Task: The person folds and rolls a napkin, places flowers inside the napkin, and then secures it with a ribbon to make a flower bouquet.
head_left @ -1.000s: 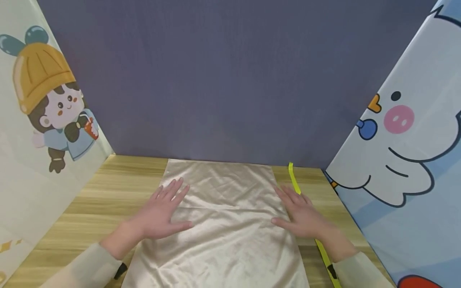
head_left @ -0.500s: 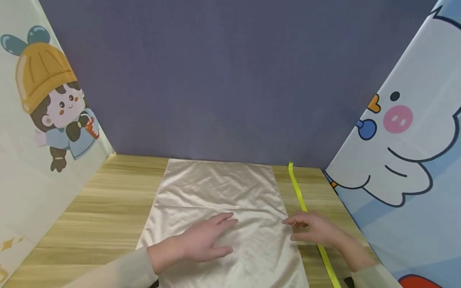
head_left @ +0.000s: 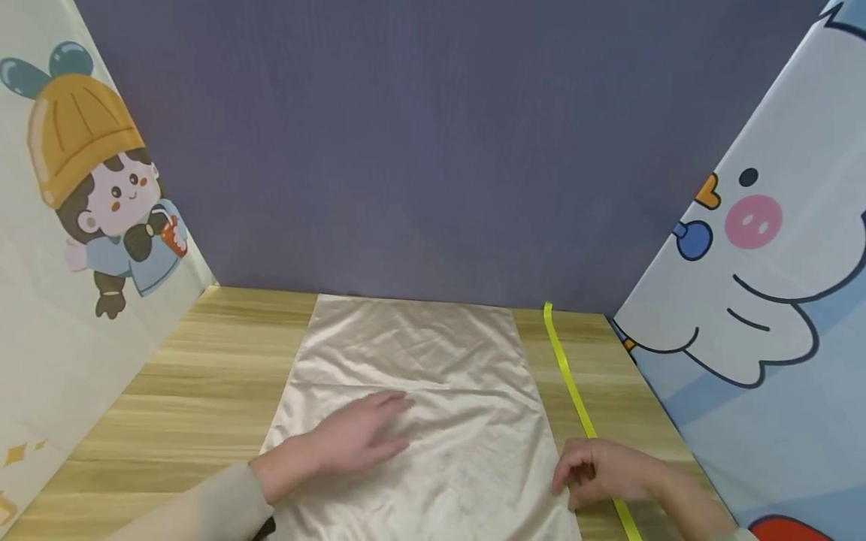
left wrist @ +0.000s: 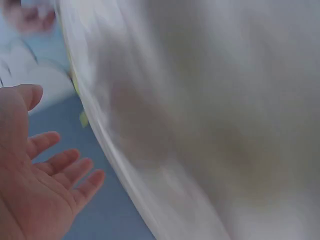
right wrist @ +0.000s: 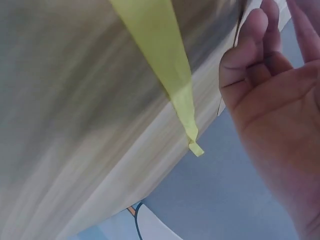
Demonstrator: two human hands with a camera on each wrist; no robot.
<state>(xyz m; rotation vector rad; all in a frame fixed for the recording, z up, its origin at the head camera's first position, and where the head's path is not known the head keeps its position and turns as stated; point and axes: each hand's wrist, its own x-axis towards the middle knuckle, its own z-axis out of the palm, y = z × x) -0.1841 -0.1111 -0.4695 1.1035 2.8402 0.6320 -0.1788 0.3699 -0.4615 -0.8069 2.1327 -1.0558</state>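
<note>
Fingers [head_left: 386,409] of the left hand [head_left: 352,439] rest flat on the cloth [head_left: 433,376].

cloth [head_left: 433,398]: satiny, glossy, beige | ribbon [head_left: 571,387]: smooth yellow | table [head_left: 196,376]: matt wood-grain

1. A small makeshift craft or recording booth, not a furnished room: a light wood-grain worktop [head_left: 203,376] is boxed in on 3 sides.
2. A plain grey-purple backdrop [head_left: 419,150] stands straight up from the worktop's far edge.
3. The left side panel [head_left: 88,195] carries a cartoon child in a yellow knitted hat.
4. The right side panel [head_left: 758,248] shows a white cartoon animal with a pink cheek on blue.
5. Cream satin cloth [head_left: 419,376] and yellow ribbon [head_left: 568,379] lying flat suggest sewing or handcraft.
</note>
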